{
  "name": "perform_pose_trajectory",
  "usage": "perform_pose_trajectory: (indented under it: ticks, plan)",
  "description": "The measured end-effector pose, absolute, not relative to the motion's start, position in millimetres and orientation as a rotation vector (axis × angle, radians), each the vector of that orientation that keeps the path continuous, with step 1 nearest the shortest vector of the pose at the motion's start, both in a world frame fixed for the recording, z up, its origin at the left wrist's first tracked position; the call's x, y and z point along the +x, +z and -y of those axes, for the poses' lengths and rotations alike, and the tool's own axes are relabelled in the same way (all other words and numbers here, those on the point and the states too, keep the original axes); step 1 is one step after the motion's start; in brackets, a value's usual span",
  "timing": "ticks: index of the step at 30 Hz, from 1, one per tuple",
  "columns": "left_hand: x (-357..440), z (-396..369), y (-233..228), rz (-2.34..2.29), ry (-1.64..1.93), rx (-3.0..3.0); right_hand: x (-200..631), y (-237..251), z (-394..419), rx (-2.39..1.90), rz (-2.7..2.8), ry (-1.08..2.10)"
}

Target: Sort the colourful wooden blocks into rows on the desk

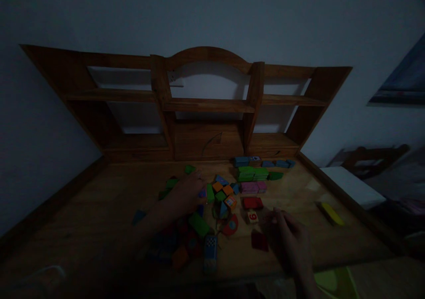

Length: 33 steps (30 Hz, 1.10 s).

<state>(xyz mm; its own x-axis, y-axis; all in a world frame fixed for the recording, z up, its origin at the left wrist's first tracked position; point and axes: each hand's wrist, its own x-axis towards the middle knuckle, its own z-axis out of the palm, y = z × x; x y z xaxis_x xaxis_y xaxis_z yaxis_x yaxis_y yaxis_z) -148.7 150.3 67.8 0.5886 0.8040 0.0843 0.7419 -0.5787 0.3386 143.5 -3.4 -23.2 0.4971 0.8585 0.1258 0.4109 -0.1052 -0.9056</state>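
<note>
Both hands out over a dim wooden desk (pixel 83 210) strewn with coloured toy blocks. Left hand (pixel 187 193) stretched into the middle of the scattered pile (pixel 212 201), fingers spread among green, orange and blue pieces; too dark to tell whether closed on a block or merely resting on them. Right hand (pixel 282 232) lower and nearer the front edge, fingers loosely curled and apparently empty (grip hard to read in the gloom), just beside a dark red block (pixel 259 240) and close to a small pale block marked with a red 6 (pixel 252 216). Between the two hands: a red block (pixel 253 202), a red half-round piece (pixel 230 226), a long green block (pixel 199 224) and a chequered blue-and-white block (pixel 210 248). Further back, sorted apart from the pile: a stack of green blocks (pixel 252 173), a pink group (pixel 253 187) just in front of it, and a row of blue blocks (pixel 264 162) along the foot of the shelf unit (pixel 206 104). Yellow block (pixel 332 213) alone, well off to the right. Left forearm lying across the near part of the pile, hiding several pieces beneath it. White wall behind; a chair (pixel 375 155) and a white slab (pixel 352 185) beyond the desk's right edge.
</note>
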Motion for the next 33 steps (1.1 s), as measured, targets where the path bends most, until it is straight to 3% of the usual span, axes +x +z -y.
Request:
perform_pose_trajectory:
  ticks: [7,16,23,33]
  plan:
    - [-67.3,-146.6,115.9,-0.973,0.525,2.593,141.7,-23.8,1.4,-1.669,1.046,0.581]
    - [80.9,-163.3,62.1,-0.702,0.435,2.620,139.8,-24.1,-0.9,-1.581,1.051,0.548]
    - [87.4,-171.1,33.8,-0.788,0.288,2.737,137.9,-19.8,-1.8,-1.565,1.056,0.541]
    - [69.8,-161.9,31.0,-0.796,0.294,2.796,137.5,-16.8,-0.2,-1.576,1.068,0.552]
